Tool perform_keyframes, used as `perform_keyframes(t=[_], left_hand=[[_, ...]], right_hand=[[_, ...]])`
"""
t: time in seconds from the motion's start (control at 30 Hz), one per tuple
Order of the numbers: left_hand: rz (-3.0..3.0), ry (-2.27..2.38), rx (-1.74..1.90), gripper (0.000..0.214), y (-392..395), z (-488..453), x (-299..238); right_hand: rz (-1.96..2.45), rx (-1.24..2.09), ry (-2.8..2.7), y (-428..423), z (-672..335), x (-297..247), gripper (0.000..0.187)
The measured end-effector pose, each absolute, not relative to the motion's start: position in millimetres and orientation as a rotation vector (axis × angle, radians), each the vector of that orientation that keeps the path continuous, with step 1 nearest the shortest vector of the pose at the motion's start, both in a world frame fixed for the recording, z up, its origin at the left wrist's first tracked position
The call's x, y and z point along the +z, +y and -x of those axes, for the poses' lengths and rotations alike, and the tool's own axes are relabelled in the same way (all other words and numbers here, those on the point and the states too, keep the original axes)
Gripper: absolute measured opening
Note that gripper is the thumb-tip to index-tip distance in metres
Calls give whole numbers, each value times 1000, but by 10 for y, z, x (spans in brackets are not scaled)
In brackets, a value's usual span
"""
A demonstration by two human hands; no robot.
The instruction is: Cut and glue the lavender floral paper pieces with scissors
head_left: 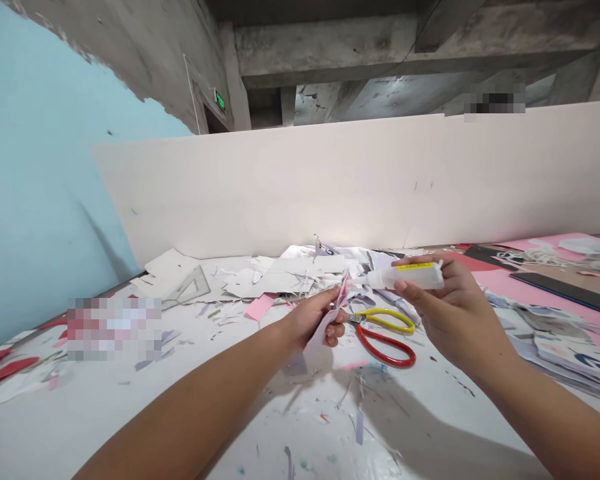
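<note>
My left hand (317, 317) is closed on a thin pale paper piece (323, 331) with some pink on its upper part, held up on edge above the table. In my right hand (447, 303) lies a clear glue bottle (413, 276) with a yellow label, gripped between thumb and fingers. The bottle is tipped sideways, its nozzle pointing left at the paper's upper edge; whether the tip touches the paper I cannot tell. Between and behind my hands, scissors (385, 333) with one yellow and one red handle rest on the table, their blades partly hidden.
White paper scraps (285, 273) pile up along the pale partition (290, 193). A clear set square (193, 285) lies left, a pink paper square (261, 307) nearer the middle. To the right are stacked cut papers (575, 350) and a dark phone (565, 291). Small offcuts litter the white tabletop.
</note>
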State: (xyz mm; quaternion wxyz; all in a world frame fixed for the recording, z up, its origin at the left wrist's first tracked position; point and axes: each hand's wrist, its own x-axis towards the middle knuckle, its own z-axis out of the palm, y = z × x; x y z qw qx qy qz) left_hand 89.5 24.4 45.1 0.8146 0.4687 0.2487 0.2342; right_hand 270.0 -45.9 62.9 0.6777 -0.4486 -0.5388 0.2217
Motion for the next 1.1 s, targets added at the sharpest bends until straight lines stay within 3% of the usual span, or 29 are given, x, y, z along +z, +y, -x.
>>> perform_keyframes(t=[0.33,0.6,1.1], left_hand=[[-883,574,323,34,147,-1022,173],[-838,543,279,50,140,-1034,98],[-846,573,273,54,148,-1023,59]], right_hand=[[1223,327,-1393,-497,-2639,709,45],[1258,308,-1389,-488,-2609,674,37],[1208,441,-1381,-419,-2636,584,27]])
